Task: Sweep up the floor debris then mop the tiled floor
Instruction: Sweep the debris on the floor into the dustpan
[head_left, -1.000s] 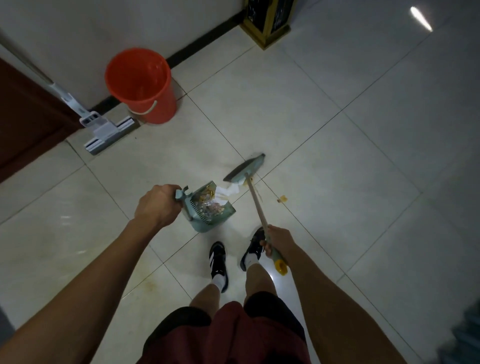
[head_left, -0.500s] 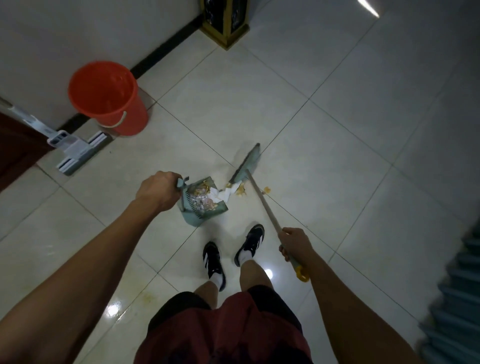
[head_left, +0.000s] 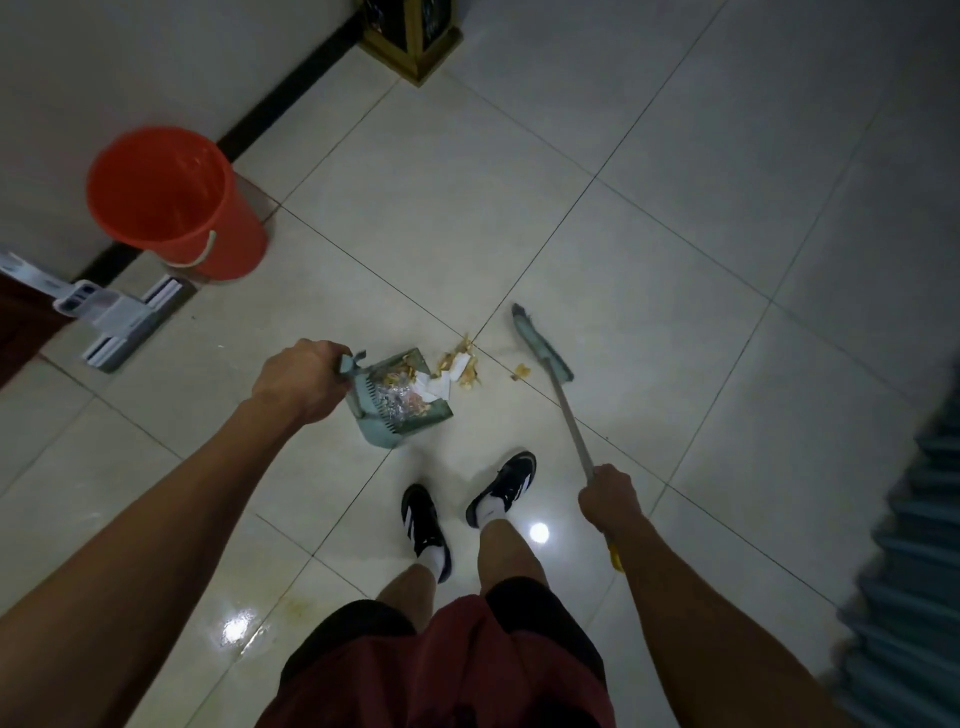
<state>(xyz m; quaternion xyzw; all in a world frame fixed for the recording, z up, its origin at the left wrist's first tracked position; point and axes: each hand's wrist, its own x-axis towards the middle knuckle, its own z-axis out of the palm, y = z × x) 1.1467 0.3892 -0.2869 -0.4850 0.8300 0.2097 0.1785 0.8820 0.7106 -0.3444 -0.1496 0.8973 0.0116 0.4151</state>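
My left hand (head_left: 301, 379) grips the handle of a teal dustpan (head_left: 402, 410) that rests on the tiled floor and holds foil, paper and scraps. Just past its mouth lies a small pile of debris (head_left: 460, 366), white paper bits and yellowish scraps, with one more scrap (head_left: 521, 371) to the right. My right hand (head_left: 610, 499) grips the pale handle of a broom (head_left: 540, 343). Its teal head sits on the floor to the right of the debris, apart from the pile.
An orange bucket (head_left: 171, 202) stands by the wall at upper left, with a flat mop (head_left: 122, 322) leaning beside it. A gold-framed stand (head_left: 413, 44) is at the top. Blue-green steps (head_left: 914, 545) run along the right edge. My feet (head_left: 467, 504) are below the dustpan.
The broom head has swung away to the right, off the dustpan mouth, leaving the debris pile exposed in front of it. The dustpan has stayed in place in my left hand.
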